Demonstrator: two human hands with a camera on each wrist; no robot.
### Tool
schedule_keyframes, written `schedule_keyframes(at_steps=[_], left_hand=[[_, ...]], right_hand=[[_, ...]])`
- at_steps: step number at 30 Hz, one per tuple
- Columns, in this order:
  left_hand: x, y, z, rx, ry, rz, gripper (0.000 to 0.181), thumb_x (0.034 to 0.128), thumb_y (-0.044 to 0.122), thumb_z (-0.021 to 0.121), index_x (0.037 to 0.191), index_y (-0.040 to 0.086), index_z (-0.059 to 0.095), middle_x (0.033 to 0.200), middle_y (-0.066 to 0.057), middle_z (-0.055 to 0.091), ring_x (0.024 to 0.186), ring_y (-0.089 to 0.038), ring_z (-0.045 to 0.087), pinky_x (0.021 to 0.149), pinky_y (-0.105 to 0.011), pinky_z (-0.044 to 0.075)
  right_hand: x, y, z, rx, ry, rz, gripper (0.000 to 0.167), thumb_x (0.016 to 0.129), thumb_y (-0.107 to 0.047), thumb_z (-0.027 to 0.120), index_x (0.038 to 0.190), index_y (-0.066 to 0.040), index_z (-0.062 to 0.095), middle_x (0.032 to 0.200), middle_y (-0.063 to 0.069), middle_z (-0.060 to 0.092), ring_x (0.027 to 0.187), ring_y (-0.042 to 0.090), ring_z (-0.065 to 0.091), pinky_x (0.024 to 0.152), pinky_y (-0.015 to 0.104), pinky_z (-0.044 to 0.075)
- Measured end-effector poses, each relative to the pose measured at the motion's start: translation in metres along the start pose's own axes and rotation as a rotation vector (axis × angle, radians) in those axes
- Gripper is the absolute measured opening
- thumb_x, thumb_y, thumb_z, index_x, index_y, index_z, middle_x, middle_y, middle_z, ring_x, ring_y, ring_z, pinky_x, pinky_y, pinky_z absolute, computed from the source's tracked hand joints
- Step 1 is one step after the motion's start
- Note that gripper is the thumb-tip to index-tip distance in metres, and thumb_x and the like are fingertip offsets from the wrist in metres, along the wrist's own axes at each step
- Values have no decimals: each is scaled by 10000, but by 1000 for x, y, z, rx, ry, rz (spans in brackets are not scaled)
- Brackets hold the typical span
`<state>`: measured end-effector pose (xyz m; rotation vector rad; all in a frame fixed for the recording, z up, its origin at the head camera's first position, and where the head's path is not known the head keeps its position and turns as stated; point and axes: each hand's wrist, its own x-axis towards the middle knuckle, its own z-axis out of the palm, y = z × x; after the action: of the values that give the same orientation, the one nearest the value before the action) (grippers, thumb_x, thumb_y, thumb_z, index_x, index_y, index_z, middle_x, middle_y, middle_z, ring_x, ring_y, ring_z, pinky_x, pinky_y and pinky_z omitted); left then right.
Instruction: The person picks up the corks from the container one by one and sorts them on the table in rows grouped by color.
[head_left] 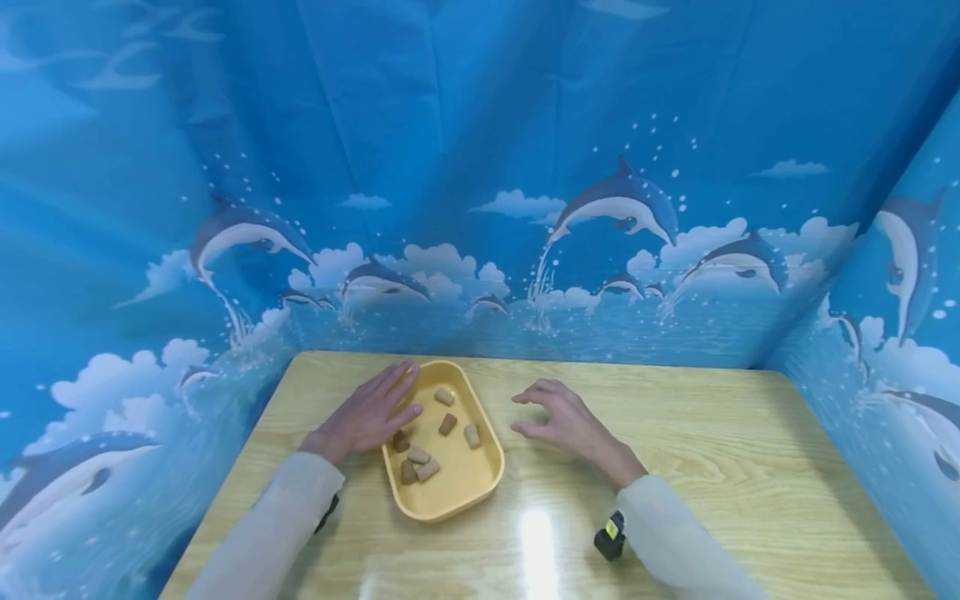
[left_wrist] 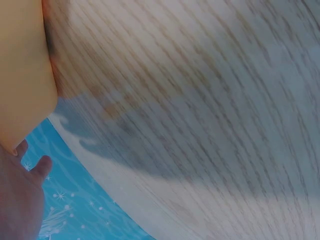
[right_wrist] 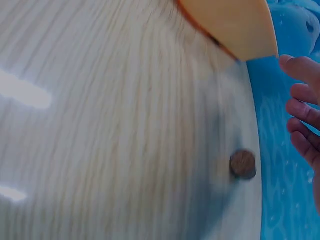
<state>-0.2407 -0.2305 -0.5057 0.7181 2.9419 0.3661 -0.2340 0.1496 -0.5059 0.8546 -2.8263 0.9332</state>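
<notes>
A yellow rectangular tray [head_left: 459, 487] with rounded corners holds several cork-like pieces [head_left: 447, 424], tan and brown, some heaped near its left side. Over the tray's left rim lies my left hand [head_left: 369, 415], fingers straight and thumb spread over the inside. The right hand [head_left: 564, 419] hovers to the right of the tray, apart from it, fingers slightly bent and nothing between them. In the right wrist view, one brown cork-like piece [right_wrist: 243, 165] stands on the table near the edge, close to that hand; the head view does not show it.
The wood-grain table [head_left: 720, 467] stretches to both sides of the tray. A blue curtain [head_left: 480, 167] printed with dolphins rises behind it and at both sides. Black wrist devices [head_left: 611, 536] sit at the cuffs.
</notes>
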Motion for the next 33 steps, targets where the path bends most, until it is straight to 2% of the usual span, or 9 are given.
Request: schedule_keyframes(at_steps=[8, 16, 26, 33], left_hand=[[1, 1, 1, 7, 8, 1, 774, 1160, 550, 404, 1762, 130, 160, 1841, -138, 144, 1684, -422, 202, 1349, -635, 248], [1, 1, 0, 13, 5, 3, 774, 1159, 548, 406, 1761, 125, 166, 1840, -141, 143, 1683, -421, 206, 1349, -633, 250], [0, 2, -1, 12, 11, -4, 779, 1157, 554, 407, 1763, 129, 162, 1836, -149, 160, 1678, -429, 217, 1343, -646, 254], [1, 0, 1, 12, 10, -3, 779, 1158, 557, 401, 1762, 123, 168, 1842, -130, 136, 1681, -426, 208, 1344, -646, 250]], right_hand=[[18, -23, 8, 15, -42, -18, 472, 960, -380, 848, 1353, -133, 765, 1339, 59, 744, 1299, 286, 669, 1151, 555, 548], [34, -43, 17, 13, -76, -83, 435, 956, -337, 857, 1320, -113, 775, 1303, 72, 752, 1288, 299, 663, 1149, 554, 545], [50, -57, 29, -25, -186, -167, 376, 1001, -312, 801, 1339, -149, 769, 1361, 54, 738, 1317, 253, 646, 1174, 499, 536], [59, -59, 36, -83, -200, -233, 400, 1008, -322, 800, 1349, -117, 758, 1370, 64, 740, 1320, 241, 646, 1183, 452, 535]])
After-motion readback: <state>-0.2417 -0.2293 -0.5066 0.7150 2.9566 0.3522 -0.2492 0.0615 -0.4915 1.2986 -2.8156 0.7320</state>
